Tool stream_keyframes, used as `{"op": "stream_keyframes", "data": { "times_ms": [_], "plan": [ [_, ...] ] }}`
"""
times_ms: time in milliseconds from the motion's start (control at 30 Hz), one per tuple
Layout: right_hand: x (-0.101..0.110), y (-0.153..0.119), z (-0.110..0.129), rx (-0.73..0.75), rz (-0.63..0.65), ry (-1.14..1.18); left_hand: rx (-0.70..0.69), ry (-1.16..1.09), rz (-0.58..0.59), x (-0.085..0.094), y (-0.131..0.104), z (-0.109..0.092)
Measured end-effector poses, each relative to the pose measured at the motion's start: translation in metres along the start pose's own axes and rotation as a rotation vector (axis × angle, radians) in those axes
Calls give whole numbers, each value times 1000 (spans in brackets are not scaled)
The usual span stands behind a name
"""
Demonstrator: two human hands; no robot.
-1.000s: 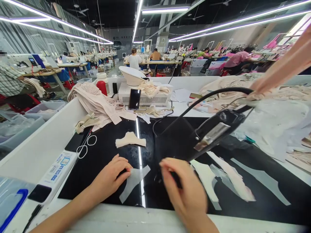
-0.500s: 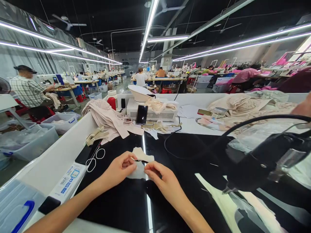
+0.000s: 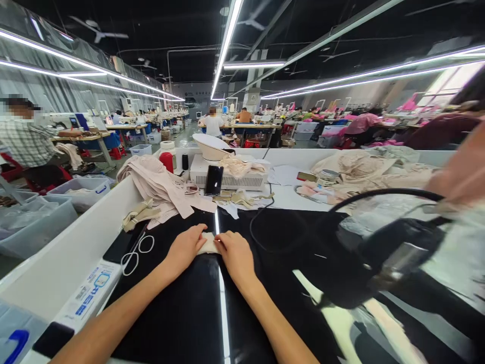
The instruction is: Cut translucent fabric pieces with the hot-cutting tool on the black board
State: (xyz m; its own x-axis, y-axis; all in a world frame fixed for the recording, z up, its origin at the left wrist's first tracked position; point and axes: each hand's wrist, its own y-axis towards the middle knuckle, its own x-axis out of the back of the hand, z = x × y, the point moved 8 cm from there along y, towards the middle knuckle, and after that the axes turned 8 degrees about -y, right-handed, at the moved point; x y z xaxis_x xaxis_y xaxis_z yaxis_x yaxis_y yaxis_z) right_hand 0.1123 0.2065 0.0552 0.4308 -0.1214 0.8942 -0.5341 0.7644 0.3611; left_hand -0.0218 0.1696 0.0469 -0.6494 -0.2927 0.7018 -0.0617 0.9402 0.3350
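A small cream fabric piece (image 3: 208,244) lies on the black tabletop (image 3: 182,313), between my hands. My left hand (image 3: 186,251) has its thumb and fingers closed at the left end of the piece. From the other side, the bent fingers of my right hand (image 3: 235,257) pinch its right end. The fingertips partly hide both ends of the fabric. A white light reflection runs down the glossy surface beneath it.
White-handled scissors (image 3: 137,255) and a white-and-blue box (image 3: 89,290) lie left. Beige fabric (image 3: 155,184) and a phone (image 3: 214,180) sit behind. At right, a co-worker's blurred arm (image 3: 462,167) is by a black corded machine (image 3: 394,263), near pale fabric strips (image 3: 339,323).
My hands have moved slightly forward, and the pale pieces between them now show as one smaller cream piece. At right, the black machine and the co-worker's arm have shifted left in view.
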Motion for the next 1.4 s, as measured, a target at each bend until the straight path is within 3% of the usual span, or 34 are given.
{"op": "stream_keyframes", "data": {
  "times_ms": [200,300,400,500,600,700,800,967,1133,1400],
  "plan": [
    [21,-30,38,84,2,-2,-111,80,-31,9,-8,1],
    [33,-68,59,197,56,117,-175,113,-57,19,-11,-6],
    [46,-116,58,237,108,231,-242,152,-53,23,-19,-19],
    [65,-158,30,171,111,290,-368,211,-24,18,-36,-41],
    [88,-187,-23,-41,40,300,-469,197,32,3,-56,-64],
    [116,-202,-75,-224,-131,116,-590,215,90,-19,-78,-91],
    [126,-200,-107,-314,-243,13,-699,253,176,-43,-96,-115],
    [112,-172,-121,-366,-275,-38,-773,307,322,-70,-113,-135],
    [99,-155,-123,-403,-252,-4,-782,346,394,-76,-121,-135],
    [113,-185,-142,-586,-335,319,-767,354,428,-85,-124,-134]
  ]
}}
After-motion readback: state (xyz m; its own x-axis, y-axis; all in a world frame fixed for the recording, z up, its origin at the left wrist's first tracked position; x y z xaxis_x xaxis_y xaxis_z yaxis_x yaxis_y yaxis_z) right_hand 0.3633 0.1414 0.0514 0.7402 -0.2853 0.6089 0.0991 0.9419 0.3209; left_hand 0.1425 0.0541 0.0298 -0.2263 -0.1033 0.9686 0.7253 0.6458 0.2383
